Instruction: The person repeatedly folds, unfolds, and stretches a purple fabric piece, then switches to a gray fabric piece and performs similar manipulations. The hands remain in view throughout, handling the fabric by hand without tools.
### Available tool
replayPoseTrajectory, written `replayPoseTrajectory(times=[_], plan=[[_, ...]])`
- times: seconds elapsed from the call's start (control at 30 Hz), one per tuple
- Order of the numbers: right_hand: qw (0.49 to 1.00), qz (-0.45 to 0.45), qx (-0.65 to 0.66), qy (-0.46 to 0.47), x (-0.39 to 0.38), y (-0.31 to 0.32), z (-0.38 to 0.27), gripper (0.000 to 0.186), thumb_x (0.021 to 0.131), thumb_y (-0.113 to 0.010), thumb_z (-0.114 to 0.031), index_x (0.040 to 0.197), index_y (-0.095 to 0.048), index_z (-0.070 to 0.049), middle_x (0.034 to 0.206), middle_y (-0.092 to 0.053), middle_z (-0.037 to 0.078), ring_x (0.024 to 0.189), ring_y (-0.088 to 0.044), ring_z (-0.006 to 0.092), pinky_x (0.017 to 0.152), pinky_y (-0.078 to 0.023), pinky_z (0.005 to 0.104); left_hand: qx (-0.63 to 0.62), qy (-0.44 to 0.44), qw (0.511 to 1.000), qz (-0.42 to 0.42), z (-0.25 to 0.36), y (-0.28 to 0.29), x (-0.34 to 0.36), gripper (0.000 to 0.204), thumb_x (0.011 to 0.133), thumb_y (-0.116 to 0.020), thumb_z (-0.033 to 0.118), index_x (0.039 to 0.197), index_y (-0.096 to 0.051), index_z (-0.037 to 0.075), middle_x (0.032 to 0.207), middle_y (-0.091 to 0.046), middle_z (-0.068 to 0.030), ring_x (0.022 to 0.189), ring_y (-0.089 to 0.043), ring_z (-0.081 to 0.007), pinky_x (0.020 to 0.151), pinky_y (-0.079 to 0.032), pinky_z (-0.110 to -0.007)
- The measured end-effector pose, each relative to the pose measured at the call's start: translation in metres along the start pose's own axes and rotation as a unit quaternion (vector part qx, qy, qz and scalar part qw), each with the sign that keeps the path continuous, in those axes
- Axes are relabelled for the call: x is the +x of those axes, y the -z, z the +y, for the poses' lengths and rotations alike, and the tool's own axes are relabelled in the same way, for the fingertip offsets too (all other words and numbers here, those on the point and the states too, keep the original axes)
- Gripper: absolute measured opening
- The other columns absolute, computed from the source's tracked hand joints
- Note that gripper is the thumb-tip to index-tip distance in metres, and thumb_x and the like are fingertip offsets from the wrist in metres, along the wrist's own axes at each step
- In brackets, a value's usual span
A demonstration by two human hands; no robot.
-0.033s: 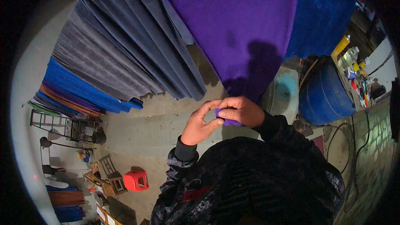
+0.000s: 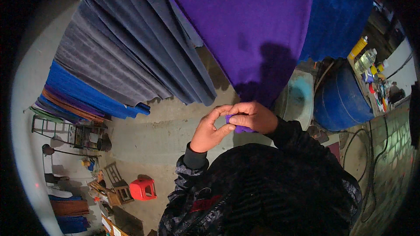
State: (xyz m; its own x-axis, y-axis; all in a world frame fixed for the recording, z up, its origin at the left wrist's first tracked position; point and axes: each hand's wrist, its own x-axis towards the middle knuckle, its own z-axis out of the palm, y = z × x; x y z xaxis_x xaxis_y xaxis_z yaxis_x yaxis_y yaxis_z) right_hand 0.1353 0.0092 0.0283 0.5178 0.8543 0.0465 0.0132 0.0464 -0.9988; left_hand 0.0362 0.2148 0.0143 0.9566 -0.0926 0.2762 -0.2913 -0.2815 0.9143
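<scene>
Gathering purple cloth hanging from 12 o'clock, I'd guess: right hand pinched on it, left hand's hold unclear; next probably needs steady tension.

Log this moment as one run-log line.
left hand: fingertips at purple cloth | right hand: pinching its gathered lower end | grey cloth: hanging, left | red stool: on floor

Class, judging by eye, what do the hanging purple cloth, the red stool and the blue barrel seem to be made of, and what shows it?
Purple cloth: probably soft fabric, matt, since it drapes and bunches.
Red stool: likely moulded plastic, slightly glossy, with rounded edges and openings.
Blue barrel: perhaps plastic, smooth, dull, its curved side fairly evenly coloured; painted metal is possible.
</scene>
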Motion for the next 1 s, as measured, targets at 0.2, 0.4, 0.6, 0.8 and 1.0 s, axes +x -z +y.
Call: replayPoseTrajectory(times=[0.2,0.4,0.6,0.8,1.0], plan=[[0.999,0.033,-0.005,0.005,-0.002,0.002,0.001,0.026,0.101,-0.072,-0.024,0.107,-0.074,0.001,0.093,-0.071,0.002,0.089,-0.063,0.009,0.08,-0.051,0.0289,-0.016,0.045,0.999,0.013,0.003,-0.001,-0.001,0.033,0.093,-0.083,0.011,0.12,-0.067,0.002,0.103,-0.07,-0.0037,0.1,-0.066,-0.0136,0.092,-0.052,-0.031],[0.999,0.017,-0.033,0.0,-0.007,0.011,-0.002,0.016,0.099,-0.073,-0.016,0.104,-0.071,0.0,0.092,-0.071,0.001,0.085,-0.062,0.0074,0.075,-0.05,0.0269,-0.023,0.033,0.998,0.04,0.004,0.0,-0.001,0.015,0.098,-0.077,0.01,0.098,-0.064,0.003,0.089,-0.059,0.001,0.084,-0.057,-0.0095,0.078,-0.048,-0.028],[0.999,0.012,-0.014,-0.035,-0.011,0.014,-0.004,0.017,0.099,-0.074,-0.016,0.105,-0.071,-0.001,0.09,-0.07,-0.001,0.082,-0.061,0.0061,0.072,-0.048,0.0264,-0.104,0.06,0.988,0.093,0.01,0.008,-0.005,0.013,0.104,-0.07,0.01,0.098,-0.06,0.006,0.091,-0.056,0.0038,0.082,-0.052,-0.007,0.074,-0.045,-0.025],[0.998,0.014,-0.038,-0.045,-0.016,0.02,-0.007,0.023,0.099,-0.073,-0.021,0.11,-0.071,0.0,0.091,-0.071,0.002,0.084,-0.062,0.0083,0.074,-0.049,0.0292,-0.116,0.05,0.975,0.184,0.006,0.019,-0.008,0.016,0.107,-0.067,0.018,0.098,-0.06,0.007,0.092,-0.057,0.0049,0.085,-0.051,-0.0063,0.078,-0.042,-0.024],[0.997,0.034,-0.064,-0.027,-0.022,0.024,-0.012,0.022,0.099,-0.073,-0.019,0.11,-0.071,0.0,0.088,-0.071,0.0,0.081,-0.062,0.0071,0.072,-0.049,0.0268,-0.123,0.054,0.961,0.244,0.0,0.026,-0.011,0.011,0.106,-0.065,0.015,0.099,-0.062,0.007,0.093,-0.059,0.0046,0.085,-0.051,-0.006,0.08,-0.042,-0.024]])
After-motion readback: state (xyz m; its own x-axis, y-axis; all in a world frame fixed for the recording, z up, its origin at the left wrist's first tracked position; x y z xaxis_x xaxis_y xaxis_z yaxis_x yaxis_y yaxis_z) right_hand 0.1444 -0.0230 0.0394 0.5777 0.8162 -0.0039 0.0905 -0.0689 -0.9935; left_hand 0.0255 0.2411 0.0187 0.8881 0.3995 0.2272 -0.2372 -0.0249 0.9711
